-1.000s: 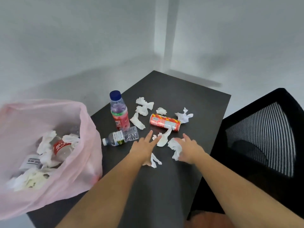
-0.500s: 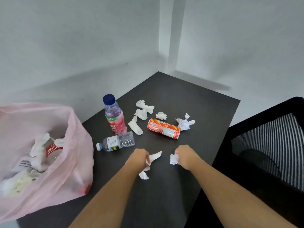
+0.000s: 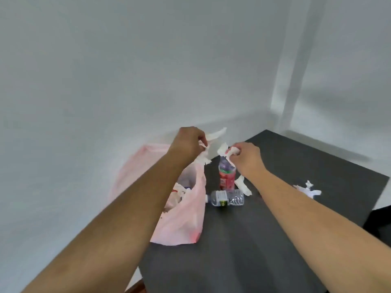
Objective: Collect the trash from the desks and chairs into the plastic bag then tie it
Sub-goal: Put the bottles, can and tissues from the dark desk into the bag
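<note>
A pink plastic bag stands open at the left edge of the dark desk, with tissues and a bottle inside. My left hand is raised above the bag's mouth, shut on white tissue. My right hand is beside it, just right of the bag, shut on another tissue. Below my right hand stands an upright bottle with a red label. A clear water bottle lies on its side in front of it.
One crumpled tissue lies by the upright bottle and another tissue lies further right on the desk. A dark chair shows at the right edge. White walls stand behind the desk.
Both hands closed on tissues on the desk, then lifted them up and left to the bag's mouth. The view swung left, so the red can is hidden behind my right arm.
</note>
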Available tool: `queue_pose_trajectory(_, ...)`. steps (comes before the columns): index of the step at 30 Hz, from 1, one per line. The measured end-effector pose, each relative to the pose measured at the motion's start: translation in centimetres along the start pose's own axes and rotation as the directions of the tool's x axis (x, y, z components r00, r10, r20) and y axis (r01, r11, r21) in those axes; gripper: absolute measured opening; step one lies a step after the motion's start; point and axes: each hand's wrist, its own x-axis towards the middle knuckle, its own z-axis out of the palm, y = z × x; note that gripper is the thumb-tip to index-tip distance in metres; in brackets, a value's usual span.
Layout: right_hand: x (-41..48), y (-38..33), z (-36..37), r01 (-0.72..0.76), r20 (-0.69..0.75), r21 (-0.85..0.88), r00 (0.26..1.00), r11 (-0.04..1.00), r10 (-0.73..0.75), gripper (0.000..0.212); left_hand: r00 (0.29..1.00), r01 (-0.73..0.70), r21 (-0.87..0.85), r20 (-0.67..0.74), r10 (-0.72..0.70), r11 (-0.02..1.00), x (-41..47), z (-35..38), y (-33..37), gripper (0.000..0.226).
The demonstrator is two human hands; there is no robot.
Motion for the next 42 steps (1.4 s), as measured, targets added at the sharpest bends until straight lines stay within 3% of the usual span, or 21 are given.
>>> queue_pose_trajectory(3, -0.9, -7.5, 3.0, 0.159, 0.088, -0.036, 0.984, 0.987, -0.155, 0.030, 0.982, 0.140, 0.030, -0.130, -0.135, 0.990, -2.9, -4.0, -6.4, 0.014)
queue_pose_trajectory(6, -2.4, -10.9, 7.6, 0.245, 0.232, -0.064, 0.946, 0.967, -0.225, 0.030, 0.953, 0.277, 0.033, -0.136, -0.270, 0.960, -6.3, -4.0, -11.7, 0.014)
queue_pose_trajectory(9, -3.9, -11.7, 11.1, 0.243, 0.407, -0.094, 0.894, 0.965, -0.186, 0.043, 0.935, 0.354, 0.050, 0.002, -0.355, 0.934, -8.7, -2.0, -16.1, 0.019)
queue_pose_trajectory(11, -4.6, -11.5, 12.0, 0.274, 0.476, -0.106, 0.858, 0.956, -0.193, 0.058, 0.912, 0.333, 0.146, 0.201, -0.358, 0.931, -9.9, -0.8, -17.9, 0.049)
queue_pose_trajectory(13, -4.7, -11.5, 11.9, 0.313, 0.400, -0.117, 0.883, 0.943, -0.244, 0.054, 0.885, 0.282, 0.287, 0.290, -0.364, 0.915, -10.5, -0.9, -18.5, 0.065)
queue_pose_trajectory(16, -3.7, -11.9, 10.6, 0.323, 0.227, -0.129, 0.930, 0.938, -0.289, 0.041, 0.939, 0.231, 0.361, 0.162, -0.305, 0.904, -9.5, -3.3, -16.8, 0.061)
queue_pose_trajectory(20, -1.1, -11.5, 7.2, 0.312, -0.012, -0.099, 0.949, 0.945, -0.315, 0.026, 0.985, 0.167, 0.251, -0.001, -0.172, 0.954, -5.9, -5.7, -12.2, 0.049)
queue_pose_trajectory(23, 1.6, -9.4, 4.1, 0.241, -0.139, -0.094, 0.958, 0.966, -0.252, 0.026, 0.997, 0.058, 0.165, -0.055, -0.049, 0.985, -3.3, -4.3, -7.0, 0.044)
queue_pose_trajectory(26, 4.0, -6.4, 2.1, 0.220, -0.098, -0.157, 0.967, 0.963, -0.237, 0.032, 1.000, -0.006, 0.031, -0.007, 0.007, 1.000, -1.5, 0.3, -3.1, 0.040)
queue_pose_trajectory(29, 5.8, -2.5, 2.1, 0.240, 0.068, -0.167, 0.970, 0.956, -0.231, 0.044, 0.993, 0.041, -0.051, 0.117, -0.035, 0.998, -0.8, 7.3, -1.5, 0.037)
queue_pose_trajectory(32, 7.0, 1.2, 4.0, 0.273, 0.277, -0.212, 0.938, 0.938, -0.211, 0.052, 0.944, 0.153, 0.073, 0.285, -0.168, 0.986, -1.0, 14.5, -2.8, 0.052)
queue_pose_trajectory(34, 7.9, 3.2, 5.3, 0.308, 0.338, -0.235, 0.915, 0.922, -0.219, 0.052, 0.896, 0.199, 0.192, 0.361, -0.257, 0.961, -1.1, 18.0, -4.4, 0.061)
queue_pose_trajectory(38, 9.1, 5.4, 6.3, 0.361, 0.268, -0.155, 0.912, 0.920, -0.312, 0.044, 0.852, 0.185, 0.359, 0.405, -0.331, 0.915, -1.1, 21.5, -6.9, 0.075)
queue_pose_trajectory(42, 9.1, 6.4, 6.6, 0.386, 0.219, -0.116, 0.909, 0.915, -0.355, 0.036, 0.836, 0.169, 0.402, 0.426, -0.347, 0.900, -1.9, 23.4, -6.8, 0.064)
